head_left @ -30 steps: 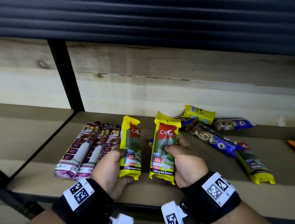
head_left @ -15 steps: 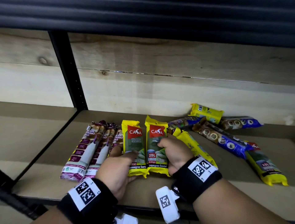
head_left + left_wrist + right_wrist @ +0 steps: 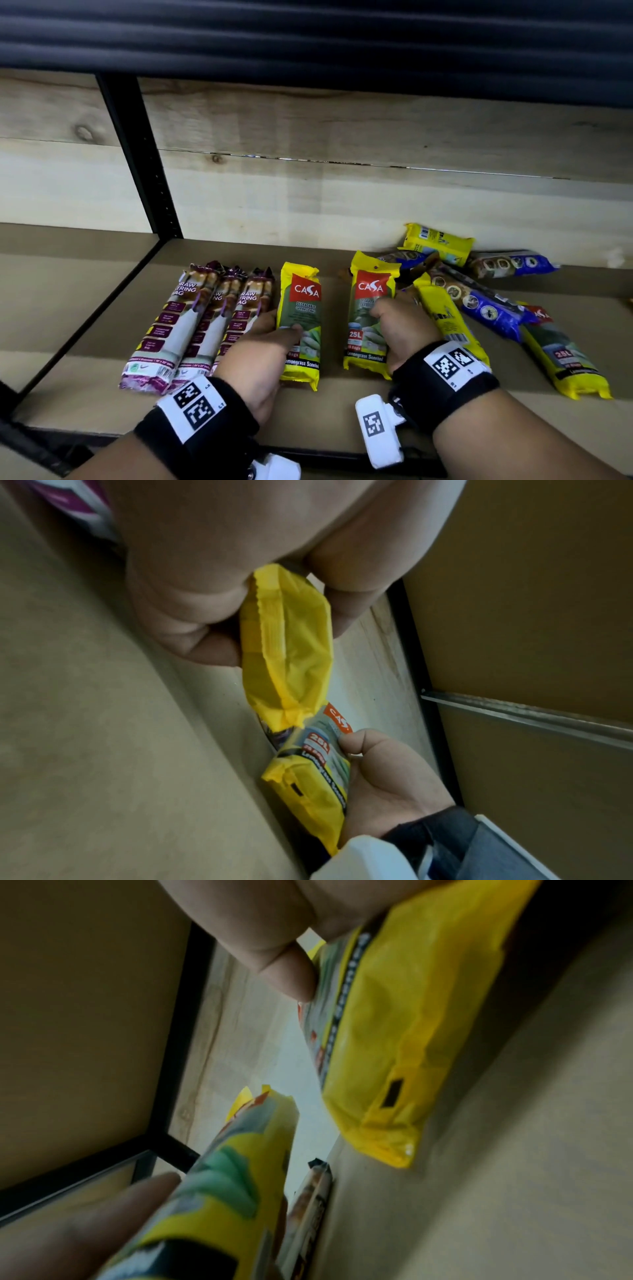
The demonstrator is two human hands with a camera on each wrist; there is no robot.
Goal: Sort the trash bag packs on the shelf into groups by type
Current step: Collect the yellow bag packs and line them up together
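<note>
Sorting yellow CASA packs on the shelf [image 3: 342, 404].
We hold one CASA pack [image 3: 301, 308] in our left hand [image 3: 260, 356], another [image 3: 368, 308] in our right hand [image 3: 404, 325]; both grips closed.

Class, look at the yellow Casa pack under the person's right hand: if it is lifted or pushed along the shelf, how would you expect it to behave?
The yellow Casa pack looks soft: its wrapper creases under the right hand, so it would probably give under the grip. Its glossy film may slide easily on the shelf. It lies flat, so it seems unlikely to roll.
</note>
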